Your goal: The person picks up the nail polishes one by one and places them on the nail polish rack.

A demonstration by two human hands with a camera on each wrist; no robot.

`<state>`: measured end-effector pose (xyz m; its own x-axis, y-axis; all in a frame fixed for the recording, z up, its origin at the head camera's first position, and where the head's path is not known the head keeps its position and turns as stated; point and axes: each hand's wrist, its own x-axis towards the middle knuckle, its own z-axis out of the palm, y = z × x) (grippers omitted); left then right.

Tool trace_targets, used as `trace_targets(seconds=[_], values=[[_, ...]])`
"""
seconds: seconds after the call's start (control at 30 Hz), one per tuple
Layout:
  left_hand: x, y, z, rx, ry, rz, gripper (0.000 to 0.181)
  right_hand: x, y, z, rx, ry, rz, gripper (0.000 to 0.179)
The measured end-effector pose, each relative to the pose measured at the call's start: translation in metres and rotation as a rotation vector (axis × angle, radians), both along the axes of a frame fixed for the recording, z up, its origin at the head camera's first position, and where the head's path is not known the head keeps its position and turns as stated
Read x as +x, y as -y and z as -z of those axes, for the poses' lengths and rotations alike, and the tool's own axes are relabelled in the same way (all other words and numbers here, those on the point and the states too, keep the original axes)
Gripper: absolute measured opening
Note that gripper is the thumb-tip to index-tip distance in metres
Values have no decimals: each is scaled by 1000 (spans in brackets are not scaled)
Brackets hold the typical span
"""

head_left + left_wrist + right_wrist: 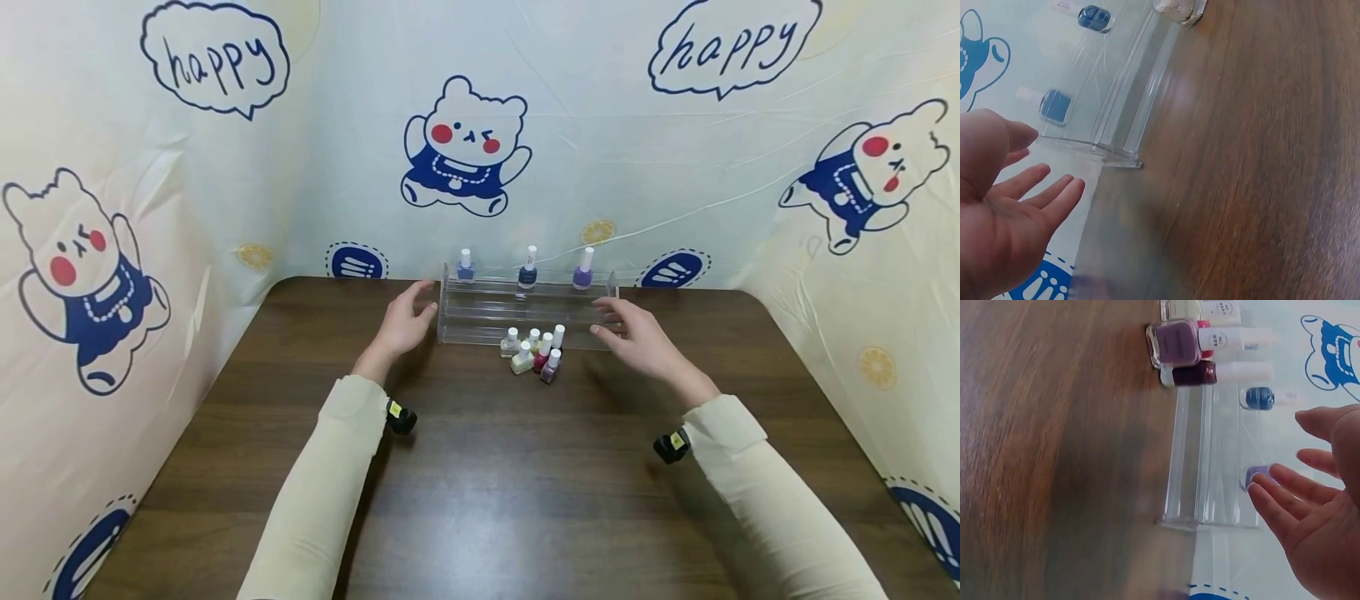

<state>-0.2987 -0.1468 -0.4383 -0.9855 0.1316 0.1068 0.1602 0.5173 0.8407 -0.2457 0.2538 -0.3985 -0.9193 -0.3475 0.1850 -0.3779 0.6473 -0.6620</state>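
Observation:
A clear tiered display rack (480, 314) stands at the back of the table. On its top tier are three nail polish bottles: light blue (465, 271), dark blue (527, 276) and purple (582, 277). Several more bottles cluster at the rack's front, among them a red one (542, 361), a mauve one (551, 372) and a pale one (521, 362). My left hand (403, 323) hovers beside the rack's left end, fingers spread and holding nothing. At the right end, my right hand (639, 335) has loosely extended fingers; whether they touch the rack I cannot tell.
The brown wooden table (480, 492) extends toward me. A patterned cloth (585, 167) hangs along the back and both sides, close behind the rack. Each wrist carries a small black camera, one on the left (402, 418) and one on the right (670, 447).

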Motion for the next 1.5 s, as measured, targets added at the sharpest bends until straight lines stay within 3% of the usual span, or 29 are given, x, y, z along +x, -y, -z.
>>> trace_targets(seconds=[0.3,1.0,1.5], values=[[1,-9,3,61,43,-8,52,-3,14,1,-40,44,-26,43],[-1,-16,13,80,78,-36,48,-9,43,13,-47,22,-65,22],[0,-18,13,101,100,-44,48,-10,51,17,-6,-12,8,14]])
